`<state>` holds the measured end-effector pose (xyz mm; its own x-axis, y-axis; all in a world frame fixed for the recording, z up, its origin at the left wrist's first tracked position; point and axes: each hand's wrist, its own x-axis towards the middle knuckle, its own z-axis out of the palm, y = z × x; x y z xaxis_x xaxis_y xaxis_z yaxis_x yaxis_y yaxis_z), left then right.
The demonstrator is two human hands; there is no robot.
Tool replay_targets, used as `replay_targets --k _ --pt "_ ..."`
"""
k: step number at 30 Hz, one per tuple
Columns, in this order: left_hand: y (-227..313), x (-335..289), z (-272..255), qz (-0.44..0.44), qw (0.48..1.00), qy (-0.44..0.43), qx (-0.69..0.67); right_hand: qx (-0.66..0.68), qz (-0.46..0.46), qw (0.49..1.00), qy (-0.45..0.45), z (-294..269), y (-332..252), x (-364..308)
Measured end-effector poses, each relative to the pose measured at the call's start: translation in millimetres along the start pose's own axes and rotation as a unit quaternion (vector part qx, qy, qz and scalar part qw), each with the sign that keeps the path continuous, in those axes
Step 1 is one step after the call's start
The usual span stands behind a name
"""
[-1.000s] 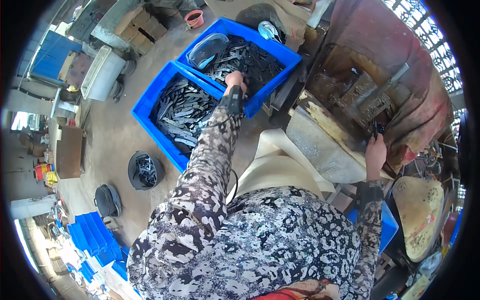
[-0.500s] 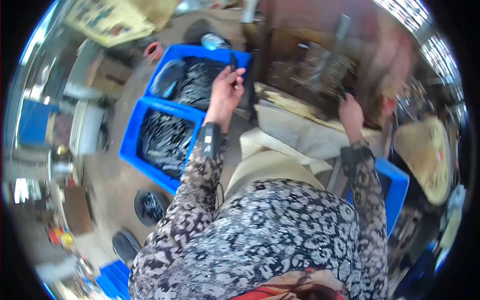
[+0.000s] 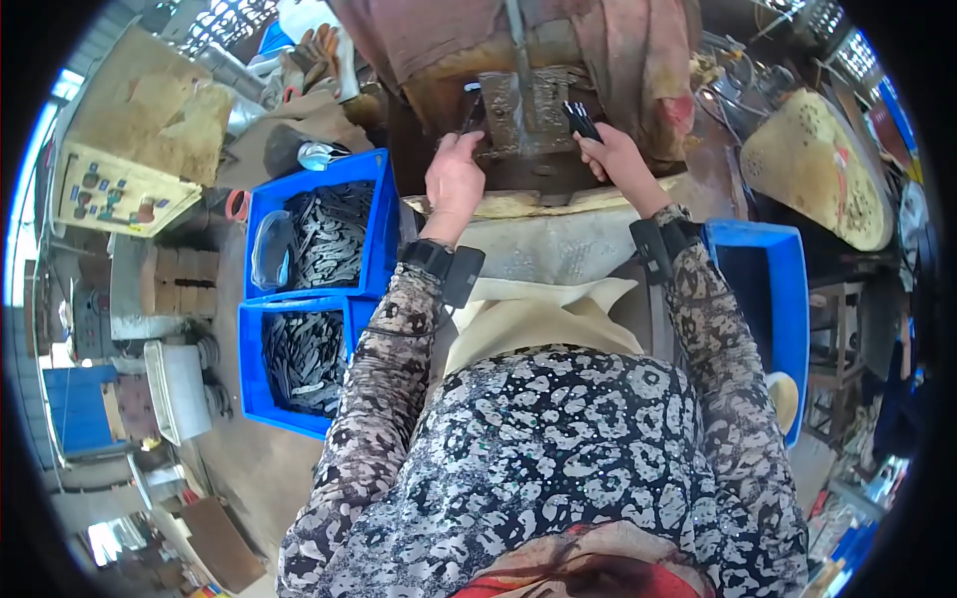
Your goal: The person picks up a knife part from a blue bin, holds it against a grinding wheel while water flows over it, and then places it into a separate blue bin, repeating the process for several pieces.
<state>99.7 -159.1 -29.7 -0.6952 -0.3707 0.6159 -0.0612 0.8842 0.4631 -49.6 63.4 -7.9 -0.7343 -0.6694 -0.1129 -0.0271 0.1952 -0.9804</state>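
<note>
In front of a wet, brown work recess, my left hand is closed on a thin dark strip with a bright tip, which points away from me. To its right, my right hand grips a small bunch of black strips with shiny ends; their exact kind is too small to tell. Between and beyond the hands stands a wet, spattered metal plate. On my left, a blue crate holds many dark flat metal strips and a clear plastic tub.
A second blue crate of strips adjoins the first, nearer me. Another blue crate stands right of my forearm. Reddish-brown cloth hangs around the recess. A control box with knobs is far left; a stained yellowish board is right.
My left hand has moved from above the far left crate to the front of the recess, carrying a strip. Both hands are now closer together, and the view has turned.
</note>
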Motion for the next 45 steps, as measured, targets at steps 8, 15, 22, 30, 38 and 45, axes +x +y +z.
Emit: replay_targets --k 8,15,22,30,38,45 --pt "1.4 8.0 7.7 -0.034 0.991 -0.082 0.098 0.136 -0.012 0.991 0.001 -15.2 13.6 2.4" --pt "-20.6 5.0 10.8 0.028 0.986 -0.104 0.128 -0.384 -0.183 0.891 0.158 15.9 32.7 8.4" --pt "-22.2 9.7 11.2 0.012 0.978 -0.175 0.114 -0.367 -0.155 0.886 0.238 29.5 31.0 -5.8" --pt "-25.4 25.8 8.0 -0.062 0.959 -0.269 0.071 -0.333 -0.188 0.868 0.316 34.7 35.3 5.2" --pt "-40.9 28.8 -2.3 -0.201 0.932 -0.3 -0.026 -0.319 -0.096 0.912 0.241 35.7 1.4 -3.6" --pt "-34.7 27.7 -3.2 -0.214 0.933 -0.287 -0.045 -0.33 -0.082 0.909 0.239 42.4 -0.1 -2.3"
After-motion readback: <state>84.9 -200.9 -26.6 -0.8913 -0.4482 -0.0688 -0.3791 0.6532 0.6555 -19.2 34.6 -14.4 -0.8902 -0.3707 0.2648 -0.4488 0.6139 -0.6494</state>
